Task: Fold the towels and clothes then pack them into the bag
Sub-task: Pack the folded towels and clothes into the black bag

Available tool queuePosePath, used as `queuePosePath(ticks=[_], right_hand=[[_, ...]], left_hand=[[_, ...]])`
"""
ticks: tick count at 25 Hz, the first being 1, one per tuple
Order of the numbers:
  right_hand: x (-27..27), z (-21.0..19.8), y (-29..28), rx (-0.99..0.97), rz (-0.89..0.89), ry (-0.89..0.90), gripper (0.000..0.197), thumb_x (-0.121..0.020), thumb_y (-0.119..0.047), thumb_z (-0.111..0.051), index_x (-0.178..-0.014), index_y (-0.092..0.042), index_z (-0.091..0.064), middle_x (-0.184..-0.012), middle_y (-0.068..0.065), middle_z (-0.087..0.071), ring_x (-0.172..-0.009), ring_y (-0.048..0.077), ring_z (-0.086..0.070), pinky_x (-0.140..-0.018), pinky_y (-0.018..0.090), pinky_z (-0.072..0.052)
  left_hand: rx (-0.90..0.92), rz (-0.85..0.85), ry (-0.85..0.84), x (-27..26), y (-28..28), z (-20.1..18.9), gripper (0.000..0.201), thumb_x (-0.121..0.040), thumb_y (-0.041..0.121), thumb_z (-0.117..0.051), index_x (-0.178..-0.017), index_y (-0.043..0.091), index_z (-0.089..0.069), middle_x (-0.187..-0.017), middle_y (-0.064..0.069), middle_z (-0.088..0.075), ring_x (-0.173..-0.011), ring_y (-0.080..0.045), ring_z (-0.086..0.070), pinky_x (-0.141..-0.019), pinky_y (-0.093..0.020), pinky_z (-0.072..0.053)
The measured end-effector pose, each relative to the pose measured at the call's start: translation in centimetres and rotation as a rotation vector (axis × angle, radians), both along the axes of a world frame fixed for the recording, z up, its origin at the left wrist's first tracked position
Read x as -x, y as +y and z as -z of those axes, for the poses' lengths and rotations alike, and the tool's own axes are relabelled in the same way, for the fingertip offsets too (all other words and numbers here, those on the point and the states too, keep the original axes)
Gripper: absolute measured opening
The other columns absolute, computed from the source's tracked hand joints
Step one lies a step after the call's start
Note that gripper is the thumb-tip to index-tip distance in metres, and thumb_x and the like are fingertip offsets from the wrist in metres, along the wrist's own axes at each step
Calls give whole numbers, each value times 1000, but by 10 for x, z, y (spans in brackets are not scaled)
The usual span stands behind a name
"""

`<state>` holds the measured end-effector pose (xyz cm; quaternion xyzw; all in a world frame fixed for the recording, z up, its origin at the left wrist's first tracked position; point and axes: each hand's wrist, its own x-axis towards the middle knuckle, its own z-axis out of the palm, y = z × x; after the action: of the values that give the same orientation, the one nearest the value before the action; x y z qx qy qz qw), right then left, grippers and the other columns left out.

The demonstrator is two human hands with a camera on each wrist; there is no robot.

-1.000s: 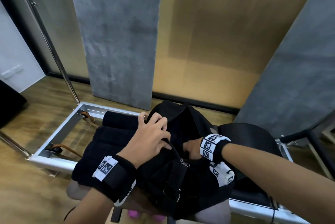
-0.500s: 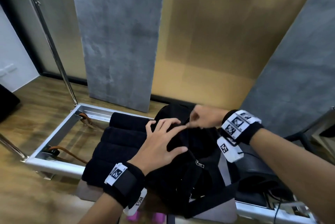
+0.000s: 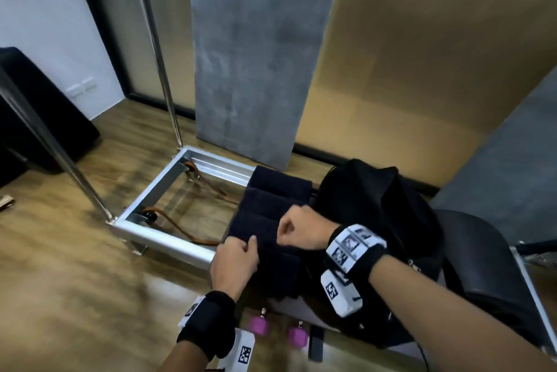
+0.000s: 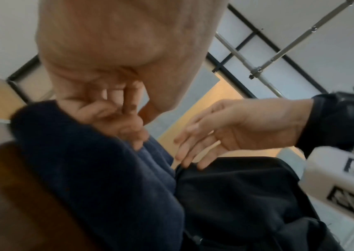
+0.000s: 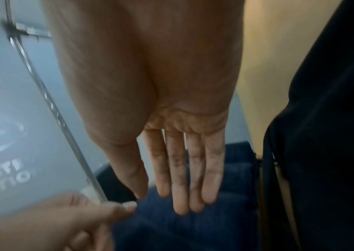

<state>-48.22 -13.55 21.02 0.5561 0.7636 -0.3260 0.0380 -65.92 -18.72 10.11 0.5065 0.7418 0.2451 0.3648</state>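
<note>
While left hand (image 3: 236,257) pinches navy towel (image 3: 265,221), right hand (image 3: 297,228) hovers flat-fingered; wall lettering unreadable.

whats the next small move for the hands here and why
Probably close the right hand on the navy towel beside the left and lift it toward the black bag. The left hand already grips the towel's near edge, while the right hangs open over it and holds nothing, and the bag sits just right of the towels.
</note>
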Motion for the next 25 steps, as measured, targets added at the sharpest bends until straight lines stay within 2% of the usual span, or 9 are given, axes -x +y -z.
queuePosePath(ticks=[2,4,7,11,14,16,18,21,25], right_hand=[[19,35,-14,17,-41,-180,43,-84,-44,-82,-109,-11,-72,-108,7,-71,-99,23,-66,-89,38,-56],[33,58,-27,-49,-92,-326,57,-78,-59,-81,-109,-13,-65,-108,5,-64,-98,26,-62,-84,42,-55],[45,77,-39,-121,-115,-398,55,-73,-55,-82,-102,-13,-62,-105,4,-61,-101,26,-60,-80,40,-48],[51,77,-49,18,38,-223,48,-58,-56,-81,-77,-19,-56,-76,-4,-63,-75,22,-64,-58,33,-44],[47,57,-53,-27,115,-45,56,-55,-67,-81,-77,-21,-58,-79,-7,-62,-75,16,-62,-65,36,-49],[35,33,-54,-68,224,161,65,-62,-73,-82,-85,-18,-59,-86,-8,-62,-78,10,-60,-69,31,-48],[18,2,-54,-31,400,420,58,-76,-67,-79,-96,-17,-59,-91,-9,-64,-81,5,-62,-70,20,-48],[-19,-48,-58,87,593,710,46,-92,-55,-70,-129,-29,-59,-118,-6,-71,-101,1,-71,-83,14,-54],[-83,-103,-66,71,633,855,22,-105,-37,-58,-124,-32,-68,-118,-8,-77,-110,8,-72,-83,16,-57]], left_hand=[[218,-12,-103,14,-11,17,68,-103,60,-52,-69,5,-74,-54,-2,-71,-52,-23,-73,-62,-38,-64],[302,-125,-288,20,-19,28,69,-96,68,-61,-85,0,-70,-59,-10,-74,-52,-25,-75,-51,-35,-61],[349,-278,-632,19,-27,34,65,-89,61,-76,-110,2,-62,-88,-23,-78,-73,-34,-80,-65,-45,-67],[423,-329,-897,18,-38,27,69,-86,56,-81,-130,9,-55,-115,-17,-74,-98,-34,-77,-72,-41,-66],[316,-346,-938,17,-37,6,71,-76,56,-87,-129,16,-61,-113,-12,-78,-98,-31,-77,-68,-39,-61],[218,-327,-1049,12,-28,-18,69,-68,55,-91,-123,21,-68,-108,-10,-81,-95,-31,-79,-73,-41,-63],[138,-235,-1160,-1,-16,-49,70,-67,55,-92,-125,23,-70,-110,-10,-81,-98,-31,-80,-79,-45,-64],[42,-69,-1171,-41,6,-95,72,-70,57,-91,-129,22,-70,-113,-4,-81,-101,-25,-79,-71,-35,-63],[22,205,-1129,-112,31,-144,66,-77,66,-85,-125,22,-72,-111,-2,-81,-103,-19,-79,-75,-34,-65]])
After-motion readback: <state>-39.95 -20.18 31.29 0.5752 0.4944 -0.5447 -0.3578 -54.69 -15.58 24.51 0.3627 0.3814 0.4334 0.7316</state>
